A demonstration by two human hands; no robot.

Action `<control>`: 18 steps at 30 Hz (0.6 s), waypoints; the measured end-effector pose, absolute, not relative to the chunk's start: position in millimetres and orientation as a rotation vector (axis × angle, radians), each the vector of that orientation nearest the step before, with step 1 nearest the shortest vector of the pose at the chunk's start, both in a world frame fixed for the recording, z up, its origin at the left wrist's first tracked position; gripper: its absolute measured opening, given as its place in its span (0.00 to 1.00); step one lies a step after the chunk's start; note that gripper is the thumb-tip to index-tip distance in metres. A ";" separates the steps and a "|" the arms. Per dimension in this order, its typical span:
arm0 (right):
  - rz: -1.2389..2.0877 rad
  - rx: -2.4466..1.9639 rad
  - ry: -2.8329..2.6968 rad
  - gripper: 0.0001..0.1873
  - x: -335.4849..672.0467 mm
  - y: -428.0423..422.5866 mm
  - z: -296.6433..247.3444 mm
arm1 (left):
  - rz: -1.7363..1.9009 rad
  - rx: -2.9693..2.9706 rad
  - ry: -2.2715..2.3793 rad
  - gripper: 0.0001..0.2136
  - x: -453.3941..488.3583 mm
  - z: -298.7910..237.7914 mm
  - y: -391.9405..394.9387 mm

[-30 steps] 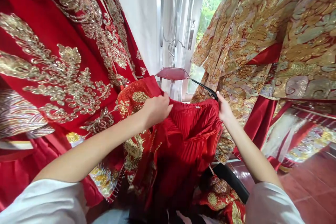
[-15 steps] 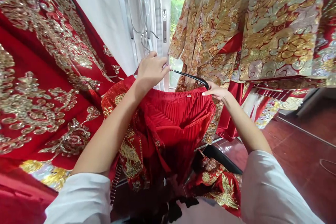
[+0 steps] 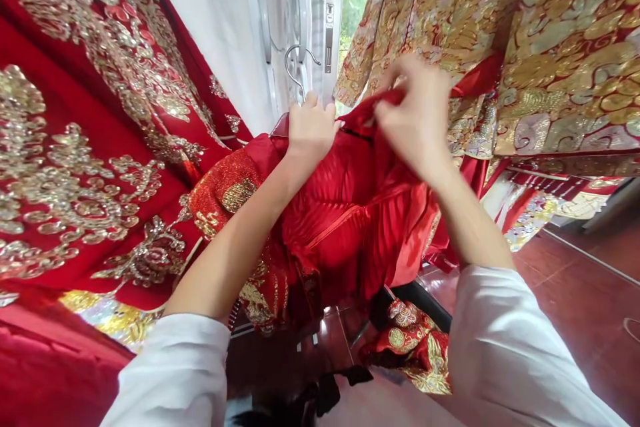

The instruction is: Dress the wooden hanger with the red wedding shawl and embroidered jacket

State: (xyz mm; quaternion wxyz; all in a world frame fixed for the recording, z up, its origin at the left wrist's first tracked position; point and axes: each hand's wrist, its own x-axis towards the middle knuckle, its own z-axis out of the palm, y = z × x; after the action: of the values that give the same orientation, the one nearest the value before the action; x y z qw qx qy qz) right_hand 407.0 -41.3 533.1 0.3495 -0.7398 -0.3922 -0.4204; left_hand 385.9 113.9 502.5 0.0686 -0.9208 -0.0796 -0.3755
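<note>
My left hand (image 3: 311, 127) is closed around the top of a clothes hanger (image 3: 288, 68), just below its metal hook. From the hanger droops a red pleated garment (image 3: 345, 180), with a gold-embroidered red jacket (image 3: 235, 193) on its left side. My right hand (image 3: 417, 123), somewhat blurred, pinches red cloth at the hanger's right side and holds it raised. That cloth covers most of the black hanger arm (image 3: 357, 135). A smooth coral-red fabric (image 3: 407, 257) shows below my right wrist.
Red clothes with silvery beading (image 3: 75, 200) fill the left. Gold-patterned garments (image 3: 565, 60) hang at the right. A white curtain (image 3: 200, 13) and a door edge with a lock plate (image 3: 329, 37) stand behind. Below lies red-and-gold clothing (image 3: 415, 347) above the reddish tiled floor (image 3: 575, 293).
My right hand has moved up, lifting red cloth over the hanger's right arm, which was bare before. My left hand keeps its hold, and the view has shifted slightly.
</note>
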 end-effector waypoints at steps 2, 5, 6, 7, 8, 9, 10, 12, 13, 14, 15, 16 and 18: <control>-0.925 -2.210 -1.144 0.13 378.5 -18.0 482.4 | -1.097 -2.795 -0.198 0.15 381.4 501.7 113.3; -0.639 -2.515 -1.241 0.18 369.8 7.5 414.6 | -1.042 -2.823 -0.031 0.20 356.2 502.1 115.8; -0.596 -2.554 -1.257 0.19 373.5 10.3 402.4 | -1.061 -2.816 -0.012 0.21 343.3 502.2 118.4; -0.578 -2.554 -1.271 0.18 378.8 9.7 396.6 | -1.091 -2.806 -0.037 0.23 328.7 502.1 122.3; -0.578 -2.519 -1.279 0.16 384.7 5.6 396.6 | -1.127 -2.798 -0.115 0.24 313.5 501.5 127.5; -0.590 -2.462 -1.264 0.15 390.6 -1.4 400.9 | -1.152 -2.789 -0.231 0.25 298.5 500.4 134.0; -0.613 -2.391 -1.219 0.17 396.3 -10.5 407.7 | -1.138 -2.798 -0.362 0.25 284.5 498.6 141.7; -0.695 -2.256 -1.032 0.21 407.4 -31.1 420.1 | -0.999 -2.880 -0.592 0.25 262.7 493.3 158.5; -0.730 -2.216 -0.923 0.20 413.5 -40.3 422.5 | -0.905 -2.949 -0.650 0.25 255.6 490.0 166.2; -0.741 -2.198 -0.843 0.19 420.1 -47.5 421.3 | -0.826 -3.004 -0.678 0.25 251.0 486.6 172.8; -0.720 -2.192 -0.807 0.18 427.2 -52.5 416.5 | -0.775 -3.037 -0.683 0.25 248.5 483.4 177.8; -0.667 -2.184 -0.821 0.17 434.4 -55.3 408.8 | -0.757 -3.043 -0.679 0.25 247.7 480.5 181.2; -0.478 -2.113 -0.937 0.15 447.4 -57.3 390.6 | -0.777 -3.009 -0.661 0.23 248.8 476.8 184.6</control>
State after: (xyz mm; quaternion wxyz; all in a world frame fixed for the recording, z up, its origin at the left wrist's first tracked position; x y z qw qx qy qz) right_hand 447.4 -57.3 390.6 0.3808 -0.8278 -0.3669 -0.1871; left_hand 248.8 184.6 476.8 -0.0177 -0.9469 -0.2081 -0.2446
